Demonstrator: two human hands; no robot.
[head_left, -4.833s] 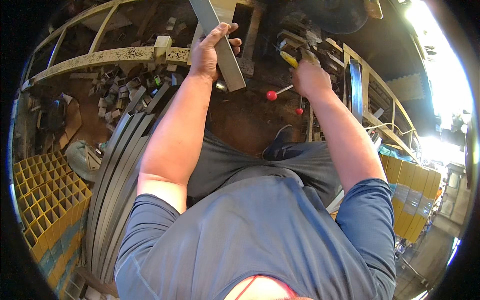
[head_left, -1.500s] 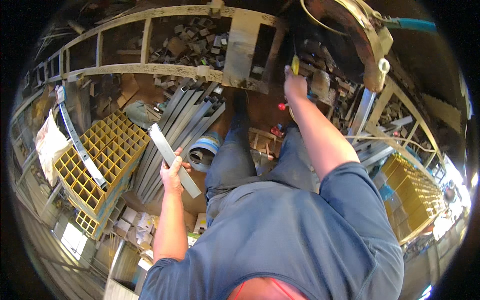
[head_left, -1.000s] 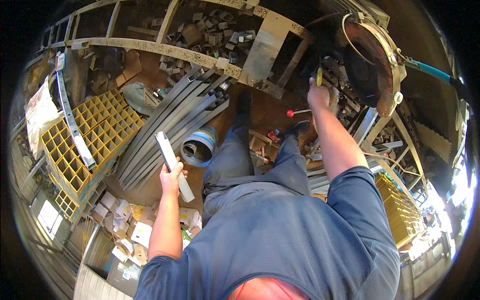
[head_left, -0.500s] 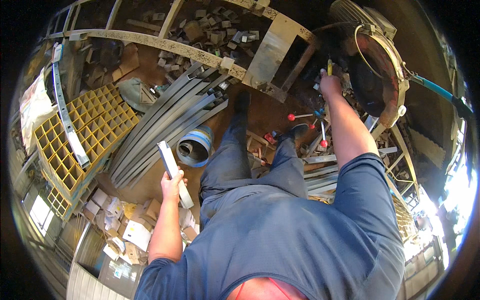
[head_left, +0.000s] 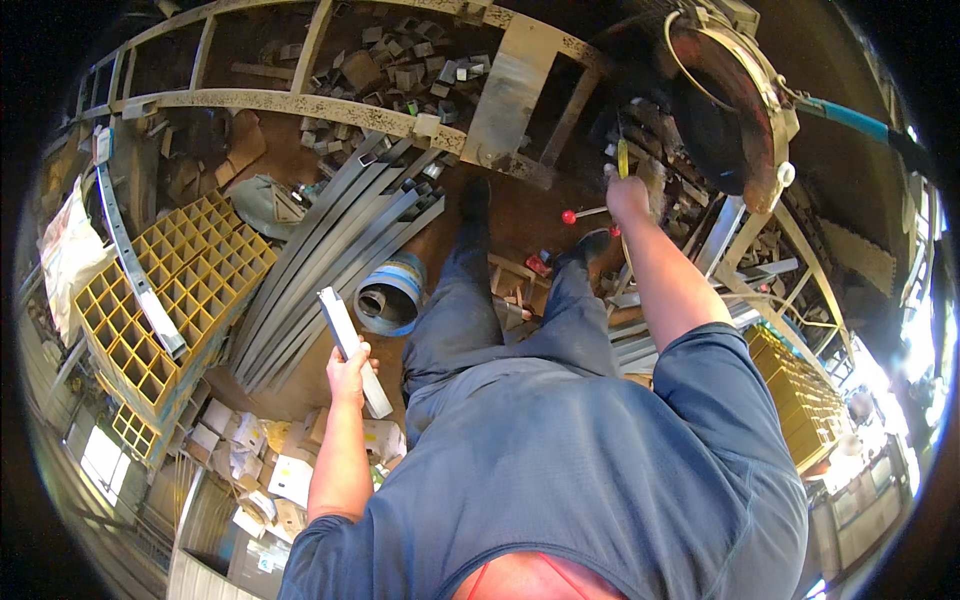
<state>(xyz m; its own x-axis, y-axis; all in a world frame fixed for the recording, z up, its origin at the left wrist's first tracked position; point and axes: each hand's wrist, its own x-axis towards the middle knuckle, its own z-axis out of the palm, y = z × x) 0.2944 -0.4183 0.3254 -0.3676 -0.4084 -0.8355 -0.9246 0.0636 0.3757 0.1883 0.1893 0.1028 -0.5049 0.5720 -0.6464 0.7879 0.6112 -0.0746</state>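
The left hand (head_left: 348,380) grips a metal bar (head_left: 341,322) just left of the bucket (head_left: 410,270); the right hand (head_left: 628,199), curled around a yellow handle (head_left: 623,158), is well right of it. Long bars (head_left: 322,248) separate bucket from yellow tubes (head_left: 205,275).

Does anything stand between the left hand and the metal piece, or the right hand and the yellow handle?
Nothing visible: the left hand grips the metal piece directly, and the right hand grips the yellow handle.
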